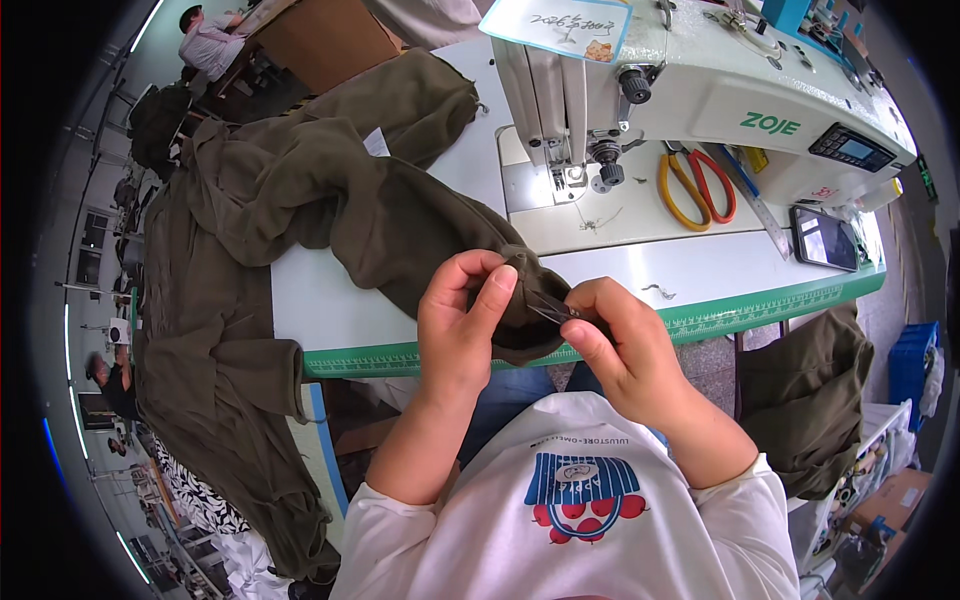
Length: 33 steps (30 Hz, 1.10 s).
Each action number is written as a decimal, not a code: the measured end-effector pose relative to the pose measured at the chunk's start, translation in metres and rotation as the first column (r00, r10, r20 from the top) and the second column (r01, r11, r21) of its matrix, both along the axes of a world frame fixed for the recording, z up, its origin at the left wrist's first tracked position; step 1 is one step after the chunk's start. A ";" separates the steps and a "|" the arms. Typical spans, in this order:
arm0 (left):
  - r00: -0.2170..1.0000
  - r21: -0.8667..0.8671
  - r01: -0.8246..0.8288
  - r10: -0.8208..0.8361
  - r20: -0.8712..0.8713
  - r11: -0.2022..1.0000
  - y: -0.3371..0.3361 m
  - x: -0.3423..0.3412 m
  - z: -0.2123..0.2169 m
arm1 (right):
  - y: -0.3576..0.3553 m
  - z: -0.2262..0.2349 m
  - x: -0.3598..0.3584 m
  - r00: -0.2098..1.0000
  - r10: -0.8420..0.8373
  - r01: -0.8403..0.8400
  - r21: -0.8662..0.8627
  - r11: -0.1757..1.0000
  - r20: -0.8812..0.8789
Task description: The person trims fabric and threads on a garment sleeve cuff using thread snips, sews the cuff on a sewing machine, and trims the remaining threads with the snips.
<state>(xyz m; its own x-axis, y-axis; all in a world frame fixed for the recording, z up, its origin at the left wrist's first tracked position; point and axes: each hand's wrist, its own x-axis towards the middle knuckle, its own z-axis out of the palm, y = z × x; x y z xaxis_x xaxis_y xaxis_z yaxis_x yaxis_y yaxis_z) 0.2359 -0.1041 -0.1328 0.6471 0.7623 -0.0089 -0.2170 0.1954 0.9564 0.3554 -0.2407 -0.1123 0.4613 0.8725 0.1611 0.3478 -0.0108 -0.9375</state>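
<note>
A dark olive garment [330, 200] lies across the white sewing table [330, 310] and hangs off its left side. Its near end reaches the table's front edge, where both hands hold it. My left hand [462, 320] pinches a fold of the olive cloth between thumb and fingers. My right hand [615, 345] grips the same end and also holds a small dark thread snip [553, 309] against the cloth. The two hands nearly touch, just over the green ruler strip [760, 305] on the table's front edge.
A white sewing machine [700, 90] stands at the back right, its needle above a metal plate. Orange-and-red scissors [695, 185], a ruler and a dark phone [825, 238] lie under its arm. More olive cloth [810, 395] hangs at the right. Other people sit at the far left.
</note>
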 end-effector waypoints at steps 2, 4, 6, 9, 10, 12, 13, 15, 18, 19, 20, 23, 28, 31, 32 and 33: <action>1.000 -0.012 -0.005 0.006 0.018 1.000 -0.002 0.000 0.003 | 0.006 -0.001 0.000 0.999 -0.046 0.046 -0.032 0.998 0.010; 0.999 -0.005 -0.009 0.009 0.048 1.000 -0.004 -0.002 0.004 | 0.011 -0.001 0.000 0.995 -0.093 0.094 -0.065 0.993 0.019; 0.999 0.002 -0.001 0.001 0.051 1.000 -0.005 -0.003 0.003 | 0.013 -0.001 0.001 0.994 -0.095 0.092 -0.058 0.994 -0.058; 0.998 0.013 0.021 -0.021 0.063 1.000 -0.006 -0.004 0.005 | 0.017 -0.003 0.003 0.994 -0.072 0.071 -0.014 0.997 -0.079; 0.997 0.018 0.032 -0.033 0.071 0.999 -0.007 -0.003 0.006 | 0.018 -0.003 0.004 0.994 -0.074 0.074 -0.015 0.997 -0.078; 0.995 0.017 0.044 -0.045 0.085 0.999 -0.008 -0.004 0.004 | 0.019 -0.003 0.005 0.994 -0.034 0.034 0.002 0.999 -0.102; 0.994 0.016 0.053 -0.054 0.097 0.998 -0.008 -0.004 0.003 | 0.020 -0.003 0.005 0.994 -0.034 0.035 0.002 0.999 -0.102; 0.995 0.027 0.053 -0.055 0.087 0.998 -0.008 -0.004 0.003 | 0.022 -0.002 0.005 0.990 -0.028 0.032 0.028 0.999 -0.137; 0.995 0.056 0.055 -0.059 0.076 0.997 -0.008 -0.004 0.003 | 0.023 -0.004 0.004 0.989 -0.037 0.045 0.059 0.997 -0.141; 0.995 0.073 0.056 -0.061 0.075 0.996 -0.008 -0.004 0.003 | 0.023 -0.004 0.005 0.989 -0.037 0.046 0.059 0.997 -0.142; 0.995 0.073 0.056 -0.062 0.074 0.996 -0.008 -0.004 0.003 | 0.024 -0.004 0.005 0.988 -0.029 0.040 0.068 0.997 -0.150; 0.997 0.081 0.049 -0.054 0.057 0.996 -0.008 -0.003 0.004 | 0.024 -0.007 0.007 0.986 -0.018 0.032 0.085 0.996 -0.164; 0.999 0.099 0.023 -0.026 0.036 0.995 -0.009 -0.003 0.006 | 0.024 -0.007 0.008 0.988 -0.009 0.023 0.086 0.996 -0.152; 0.999 0.090 0.046 -0.048 0.011 0.995 -0.008 -0.003 0.003 | 0.023 -0.009 0.008 0.990 -0.019 0.034 0.103 0.994 -0.142; 0.999 0.090 0.046 -0.048 0.011 0.995 -0.008 -0.003 0.004 | 0.022 -0.011 0.010 0.988 -0.016 0.031 0.097 0.995 -0.155; 0.999 0.096 0.046 -0.047 0.013 0.994 -0.007 -0.003 0.004 | 0.021 -0.013 0.011 0.986 -0.012 0.027 0.091 0.995 -0.168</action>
<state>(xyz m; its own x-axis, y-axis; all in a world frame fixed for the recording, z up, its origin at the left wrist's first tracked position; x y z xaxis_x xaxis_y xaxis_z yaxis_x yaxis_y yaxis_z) 0.2325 -0.1115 -0.1287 0.6814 0.7283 0.0729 -0.2248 0.1135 0.9678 0.3666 -0.2197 -0.1253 0.5055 0.8478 0.1602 0.1864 0.0741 -0.9797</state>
